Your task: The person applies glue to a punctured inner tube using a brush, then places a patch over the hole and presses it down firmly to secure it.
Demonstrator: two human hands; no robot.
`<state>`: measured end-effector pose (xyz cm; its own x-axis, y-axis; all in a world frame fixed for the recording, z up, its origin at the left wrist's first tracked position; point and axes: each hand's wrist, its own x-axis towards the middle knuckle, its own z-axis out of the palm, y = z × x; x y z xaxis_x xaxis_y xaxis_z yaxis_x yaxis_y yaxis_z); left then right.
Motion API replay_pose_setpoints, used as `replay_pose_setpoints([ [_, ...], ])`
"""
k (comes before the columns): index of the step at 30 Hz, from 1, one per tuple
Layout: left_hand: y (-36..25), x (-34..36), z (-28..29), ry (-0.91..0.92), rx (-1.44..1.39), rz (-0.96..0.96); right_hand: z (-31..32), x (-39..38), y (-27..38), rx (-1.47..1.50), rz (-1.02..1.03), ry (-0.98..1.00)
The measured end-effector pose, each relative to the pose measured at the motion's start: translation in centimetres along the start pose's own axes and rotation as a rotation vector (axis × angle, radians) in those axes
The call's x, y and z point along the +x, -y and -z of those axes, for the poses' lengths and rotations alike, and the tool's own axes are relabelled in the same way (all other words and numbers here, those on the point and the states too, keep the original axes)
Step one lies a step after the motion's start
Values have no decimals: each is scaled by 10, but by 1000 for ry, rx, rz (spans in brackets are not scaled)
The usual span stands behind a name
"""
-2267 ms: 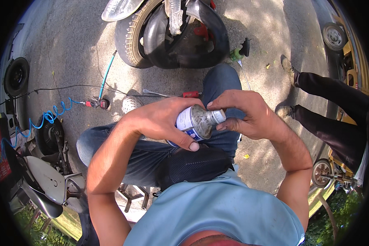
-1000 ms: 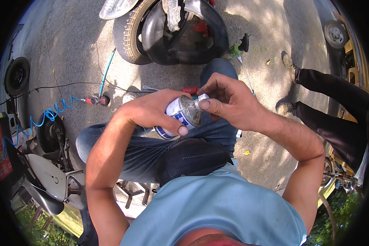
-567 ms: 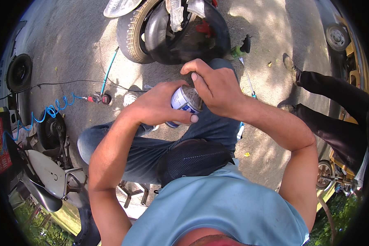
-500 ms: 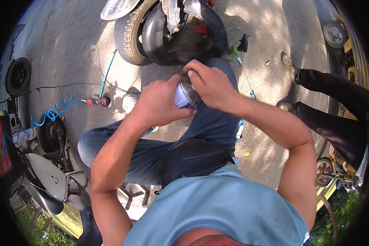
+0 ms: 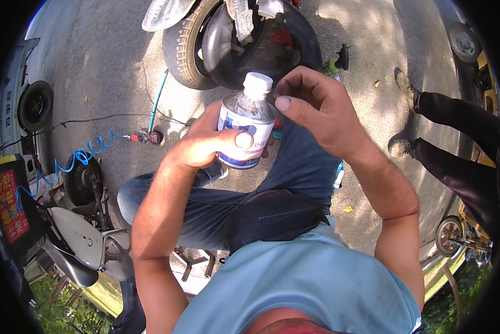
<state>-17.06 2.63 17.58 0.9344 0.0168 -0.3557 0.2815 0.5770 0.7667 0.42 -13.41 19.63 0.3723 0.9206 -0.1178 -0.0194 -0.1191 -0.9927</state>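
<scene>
Around you spreads grey pavement (image 5: 116,72), patched with sun and shade, and over it your light blue shirt (image 5: 311,273) fills the lower middle of the view. Your jeans (image 5: 303,161) come next, one knee bent out to your left. Off to your right, another person's legs (image 5: 456,119) stand in dark trousers, well apart from your hands. Ahead of you is a wheel with a treaded tyre (image 5: 190,55), and a black inner tube (image 5: 219,50) hangs out beside it. A black mesh pouch (image 5: 278,220) sits at your waist. Your left hand (image 5: 208,142) has its fingers wrapped around the bottle, thumb across the front of the label. Your right hand (image 5: 322,108) is raised on the other side, fingers loosely curled and parted from the palm, the tips just beside the bottle's shoulder; whether they touch it you cannot tell from here. The clear bottle (image 5: 247,122), with its blue and white label, is held nearly upright above your lap, near the tube. Beyond your left forearm, a coiled blue hose (image 5: 81,157) leads toward a round gauge (image 5: 156,137) on the ground. Smallest are the bottle's white cap (image 5: 258,83), seated on its neck, and a yellow leaf (image 5: 348,209).
</scene>
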Motion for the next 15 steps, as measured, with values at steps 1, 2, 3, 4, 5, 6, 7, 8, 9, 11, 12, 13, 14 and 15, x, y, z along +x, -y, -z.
replay_pose_setpoints([
  [1,1,0,0,9,-48,-9,-9,-1,-5,141,36,-26],
  [2,1,0,1,18,-95,-19,-13,-2,-2,258,-2,-18],
  [3,1,0,2,-1,-50,-25,-16,-2,3,376,-41,-9],
  [4,1,-1,3,-21,-33,-40,-19,0,5,493,-80,1],
  [5,2,-2,4,-37,-19,-53,-23,2,3,545,-98,-39],
  [6,3,-3,4,-53,-6,-66,-27,3,2,537,-99,-58],
  [7,-3,-6,1,-56,33,-53,-29,3,1,530,-100,-77],
  [8,-4,-7,2,-58,78,-65,-31,4,-1,522,-100,-91],
  [9,-5,-7,4,-60,123,-76,-31,4,-4,530,-97,-89],
  [11,-5,-10,5,-75,161,-102,-31,7,-11,541,-92,-86],
  [12,-5,-11,5,-82,212,-126,-33,6,-12,498,-59,-99],
  [13,-6,-11,5,-89,264,-150,-35,5,-13,454,-26,-112],
  [14,-7,-12,5,-96,317,-175,-38,5,-13,410,9,-123],
  [15,-7,-14,6,-141,321,-187,-38,6,-16,451,34,-125],
])
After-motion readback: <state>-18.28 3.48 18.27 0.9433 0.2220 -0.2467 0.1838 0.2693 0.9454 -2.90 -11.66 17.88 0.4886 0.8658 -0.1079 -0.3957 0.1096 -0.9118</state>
